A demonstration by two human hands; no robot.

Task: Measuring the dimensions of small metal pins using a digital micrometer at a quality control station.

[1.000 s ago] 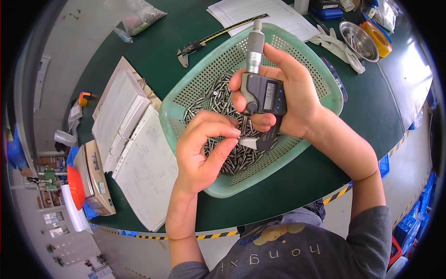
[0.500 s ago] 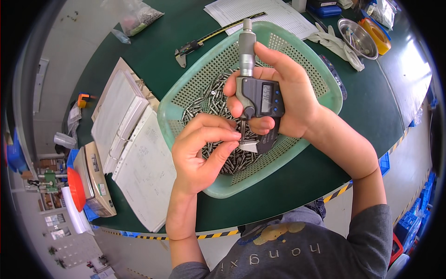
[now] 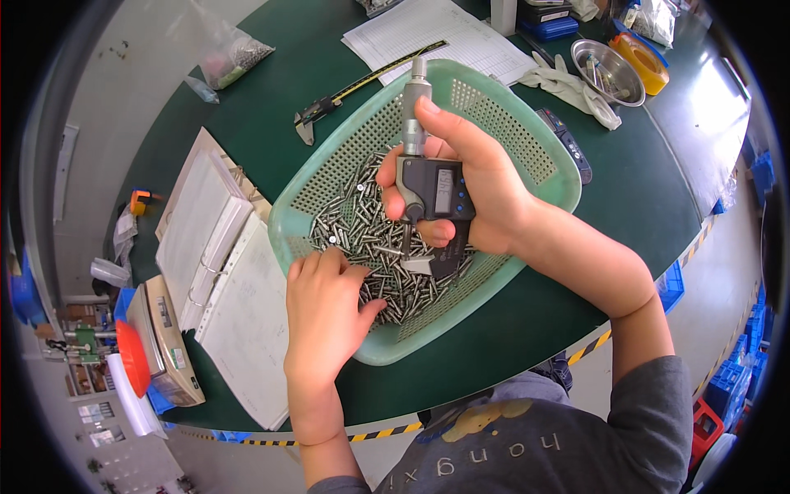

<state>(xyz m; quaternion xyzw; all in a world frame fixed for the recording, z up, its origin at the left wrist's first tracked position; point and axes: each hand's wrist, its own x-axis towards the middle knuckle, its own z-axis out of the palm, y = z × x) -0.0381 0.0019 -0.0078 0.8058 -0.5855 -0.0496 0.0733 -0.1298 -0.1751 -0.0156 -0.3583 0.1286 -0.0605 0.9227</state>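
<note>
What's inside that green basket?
The basket holds a heap of small metal pins. The left hand reaches into them, and the right hand with its micrometer covers part of the heap.

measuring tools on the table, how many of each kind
digital micrometer, in the right hand: 1
vernier caliper, lying on the green table: 1
weighing scale, at the table's left edge: 1
total: 3
</note>
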